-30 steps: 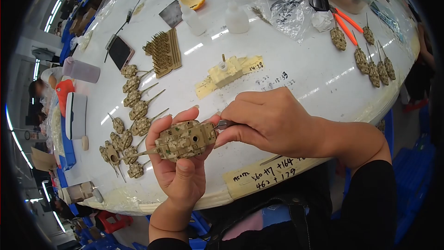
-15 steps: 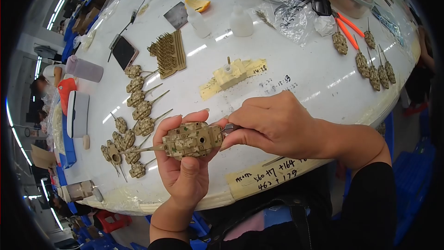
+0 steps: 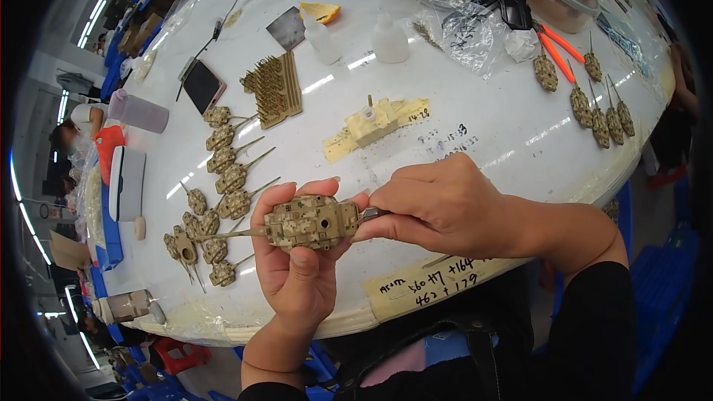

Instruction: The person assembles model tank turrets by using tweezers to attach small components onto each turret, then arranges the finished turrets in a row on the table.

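Closest to you, a yellow note [image 3: 431, 280] with handwritten figures is stuck along the near edge of the desk [image 3: 512, 115]. Just past it, your left hand [image 3: 301, 275] is clamped on a camouflaged turret [image 3: 308, 221], thumb against its near side and fingertips showing past its far side. You have the turret raised above the desk, its barrel pointing to your left and a round dark hole in the face turned up to you. Your right hand [image 3: 445, 204] pinches a slim tool [image 3: 373, 213] between thumb and forefinger, its metal tip at the turret's right end; whether the two touch, you cannot tell from here.

To your left lies a cluster of turrets [image 3: 232, 177]. Ahead of your hands, a pale block [image 3: 371, 125] with an upright peg sits on yellow tape. Farther off, you have a tan rack [image 3: 290, 89] of small upright pieces, with a phone [image 3: 203, 87] to its left. On your right, orange-handled pliers [image 3: 555, 52] lie beside a group of turrets [image 3: 581, 108]. Beyond the block stand two white bottles [image 3: 390, 43], an orange peel [image 3: 321, 12] near the left one. Toward the far edge are a clear bag [image 3: 471, 48] and a plastic tub [image 3: 561, 4].
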A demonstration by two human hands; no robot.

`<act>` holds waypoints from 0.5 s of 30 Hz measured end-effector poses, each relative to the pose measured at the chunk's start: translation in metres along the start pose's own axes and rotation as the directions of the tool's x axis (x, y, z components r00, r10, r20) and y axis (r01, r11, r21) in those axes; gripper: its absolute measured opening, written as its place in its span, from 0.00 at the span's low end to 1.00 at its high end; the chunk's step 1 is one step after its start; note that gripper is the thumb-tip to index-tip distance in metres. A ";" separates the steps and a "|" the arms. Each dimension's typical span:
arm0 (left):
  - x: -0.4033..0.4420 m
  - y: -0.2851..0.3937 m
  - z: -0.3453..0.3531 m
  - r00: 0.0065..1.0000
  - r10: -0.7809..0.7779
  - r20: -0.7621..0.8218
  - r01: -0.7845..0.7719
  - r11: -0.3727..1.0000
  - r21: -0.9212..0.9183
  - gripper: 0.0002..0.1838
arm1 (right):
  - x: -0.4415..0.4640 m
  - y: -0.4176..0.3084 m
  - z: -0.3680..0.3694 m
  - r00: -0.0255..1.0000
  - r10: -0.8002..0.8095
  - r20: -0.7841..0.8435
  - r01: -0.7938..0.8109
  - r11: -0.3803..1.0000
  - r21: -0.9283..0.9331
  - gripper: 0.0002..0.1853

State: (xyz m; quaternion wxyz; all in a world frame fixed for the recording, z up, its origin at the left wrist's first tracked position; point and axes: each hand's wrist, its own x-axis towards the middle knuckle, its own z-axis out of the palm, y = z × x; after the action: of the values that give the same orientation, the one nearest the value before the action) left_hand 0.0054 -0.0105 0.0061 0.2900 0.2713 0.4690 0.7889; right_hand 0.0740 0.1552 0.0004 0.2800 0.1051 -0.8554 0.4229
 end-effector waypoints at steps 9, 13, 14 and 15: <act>0.000 -0.001 0.001 0.999 0.034 0.001 -0.034 0.998 0.047 0.30 | -0.001 0.004 0.002 1.000 0.018 -0.021 -0.018 1.000 -0.006 0.09; 0.000 -0.002 0.001 0.999 0.042 0.000 -0.042 0.997 0.067 0.30 | -0.001 0.004 0.003 1.000 0.025 -0.016 -0.026 0.999 -0.020 0.09; 0.000 -0.002 0.001 0.999 0.043 0.000 -0.043 0.997 0.068 0.30 | -0.001 0.005 0.003 1.000 0.027 -0.015 -0.027 0.999 -0.018 0.09; 0.000 -0.002 0.001 0.999 0.043 0.001 -0.043 0.997 0.069 0.30 | -0.001 0.005 0.003 0.999 0.029 -0.014 -0.029 0.999 -0.016 0.09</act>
State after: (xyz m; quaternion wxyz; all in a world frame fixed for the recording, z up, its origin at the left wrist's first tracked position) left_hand 0.0060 -0.0093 0.0048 0.2631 0.2910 0.4901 0.7784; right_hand 0.0719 0.1557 -0.0049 0.2806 0.0876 -0.8583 0.4207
